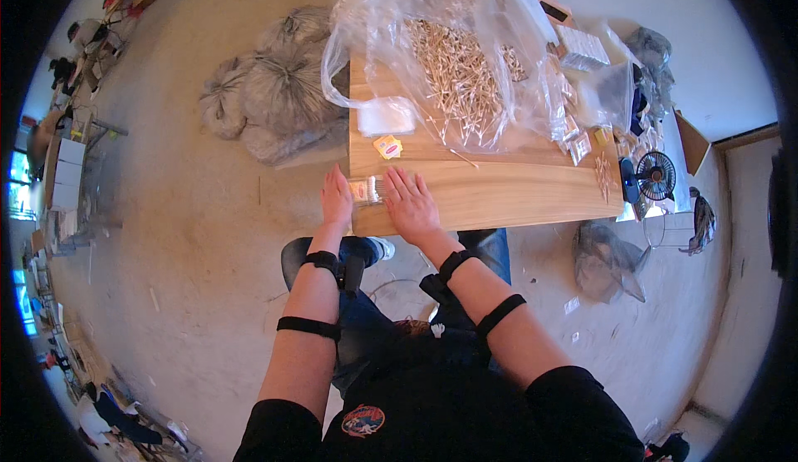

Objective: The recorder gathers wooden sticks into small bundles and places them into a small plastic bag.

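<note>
A small clear packet of cotton swabs (364, 189) with a printed card in it lies at the table's near left corner, between my hands. My left hand (336, 200) is at its left end by the table edge, fingers stretched out. My right hand (413, 206) lies flat, palm down, against its right end, fingers extended. Just beyond are a few yellow-and-white cards (388, 147) and a stack of small clear plastic bags (385, 117). A single loose stick (464, 159) lies farther right. Beyond it, a large open clear bag holds a heap of cotton swabs (461, 80).
The wooden table (515, 188) carries loose swabs (603, 175) and filled packets (575, 142) at its right. A small black fan (655, 175) stands past the right edge. Stuffed grey plastic bags (287, 88) sit on the floor left; another grey bag (607, 258) lies at right.
</note>
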Demonstrator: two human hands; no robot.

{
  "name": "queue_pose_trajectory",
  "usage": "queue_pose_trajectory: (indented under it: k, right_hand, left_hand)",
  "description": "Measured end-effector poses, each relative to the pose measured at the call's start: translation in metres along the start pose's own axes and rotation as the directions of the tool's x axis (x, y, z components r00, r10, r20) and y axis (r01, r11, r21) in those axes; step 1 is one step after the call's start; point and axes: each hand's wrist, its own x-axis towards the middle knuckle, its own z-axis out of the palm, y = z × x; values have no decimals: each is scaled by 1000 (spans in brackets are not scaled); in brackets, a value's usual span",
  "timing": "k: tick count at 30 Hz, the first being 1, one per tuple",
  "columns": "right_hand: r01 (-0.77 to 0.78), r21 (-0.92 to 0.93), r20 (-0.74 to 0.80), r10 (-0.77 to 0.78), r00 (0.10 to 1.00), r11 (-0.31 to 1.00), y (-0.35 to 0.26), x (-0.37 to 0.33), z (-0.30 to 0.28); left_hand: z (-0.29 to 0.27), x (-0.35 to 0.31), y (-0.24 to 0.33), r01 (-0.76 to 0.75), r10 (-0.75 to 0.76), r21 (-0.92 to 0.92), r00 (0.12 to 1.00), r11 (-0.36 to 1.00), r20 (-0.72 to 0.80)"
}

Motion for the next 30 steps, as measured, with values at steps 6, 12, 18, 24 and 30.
queue_pose_trajectory:
  k: [6, 12, 18, 24, 30]
  right_hand:
    - [15, 52, -5, -15, 1000, 999, -3, 2, -5]
    - [23, 106, -28, -20, 999, 994, 10, 1, -3]
    - [15, 174, -32, -9, 999, 985, 14, -1, -3]
    - [21, 181, -3, -21, 1000, 983, 17, -4, 4]
    - [35, 153, 2, -35, 999, 988, 8, 2, 6]
  left_hand:
    - [13, 11, -39, -35, 34, -52, 999, 998, -22]
    - [14, 10, -46, -69, 72, -43, 994, 997, 78]
    - [-13, -3, -45, -20, 29, -54, 984, 998, 173]
    - [-10, 1, -33, 16, 5, -109, 982, 994, 189]
    - [-15, 3, -23, 27, 9, -211, 986, 977, 164]
